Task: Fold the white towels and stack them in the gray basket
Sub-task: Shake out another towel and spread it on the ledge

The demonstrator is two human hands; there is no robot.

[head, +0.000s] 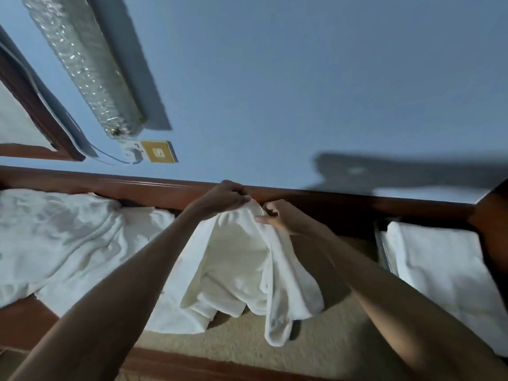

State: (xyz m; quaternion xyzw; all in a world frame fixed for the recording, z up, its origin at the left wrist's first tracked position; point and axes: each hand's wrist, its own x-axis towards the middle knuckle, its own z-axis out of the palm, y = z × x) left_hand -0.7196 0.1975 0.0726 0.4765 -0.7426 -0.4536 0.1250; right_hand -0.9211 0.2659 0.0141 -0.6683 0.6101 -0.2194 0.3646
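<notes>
Both arms are reaching straight forward, forearms bare, hands nearly meeting in front of the wooden rail [165, 188]. Left hand [228, 198] is curling its fingers down over the top edge of one towel [239, 259], gripping it. Right hand [277, 218] is sitting just beside it, thumb and fingers pinching the same edge. Towel is hanging bunched below both sets of fingers, lower folds trailing onto the beige surface [316, 345]. Counts: two hands, one held towel, one basket [382, 243], one socket [159, 152]. Heap [68, 235] of unfolded white towels is lying well left of the left fingers; number in it is not countable. Basket is sitting well right of the right fingers, only its left rim showing, holding a folded white stack [439, 270]; layers are not countable.
</notes>
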